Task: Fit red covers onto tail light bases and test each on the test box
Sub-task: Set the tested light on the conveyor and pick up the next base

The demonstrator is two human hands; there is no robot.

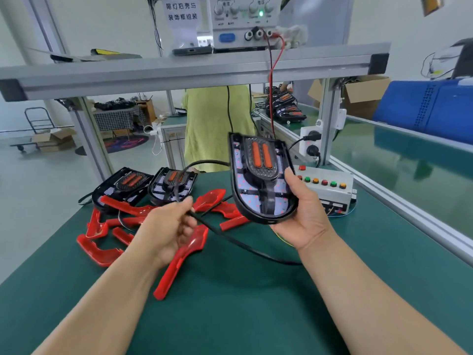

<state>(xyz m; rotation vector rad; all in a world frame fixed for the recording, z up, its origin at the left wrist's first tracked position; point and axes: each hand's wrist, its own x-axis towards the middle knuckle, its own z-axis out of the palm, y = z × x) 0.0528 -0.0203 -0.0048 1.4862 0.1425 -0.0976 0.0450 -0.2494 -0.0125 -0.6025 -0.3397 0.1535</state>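
Black-framed tail light base (261, 180), no red cover on it yet, is held up off the green mat (256, 303) in the right hand (304, 216), thumb on its right rim and fingers curled under its rounded lower end, long axis roughly upright. The left hand (169, 226) pinches its cable (222, 235). The nearest red cover (179, 262) lies diagonally just below that hand, so the left is better placed to fetch it. The test box (330, 188) sits just behind the right hand.

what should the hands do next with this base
Probably let the left hand drop the black cable and pick up a red cover: the base in the right hand has no cover fitted, and covers lie loose on the table.
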